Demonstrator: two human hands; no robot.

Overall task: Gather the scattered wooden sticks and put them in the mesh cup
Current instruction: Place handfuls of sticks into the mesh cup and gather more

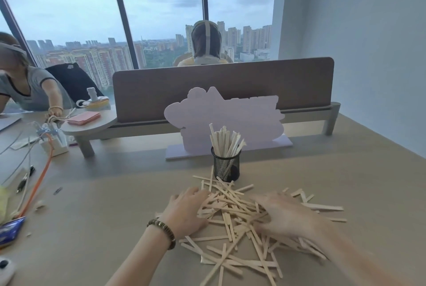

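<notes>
A loose pile of pale wooden sticks (pixel 232 212) lies scattered on the tan table in front of me. Behind the pile stands a black mesh cup (pixel 226 166) with several sticks upright in it. My left hand (pixel 186 211), with a bead bracelet at the wrist, rests palm down on the pile's left edge, fingers spread over sticks. My right hand (pixel 284 215) lies over the pile's right side, blurred, fingers spread and curled down onto sticks. I cannot see either hand closed around a stick.
A white cut-out sign (pixel 228 119) stands just behind the cup, with a brown desk divider (pixel 230 85) beyond it. Cables, clips and a power strip (pixel 53 138) clutter the left. A person sits at far left and another behind the divider.
</notes>
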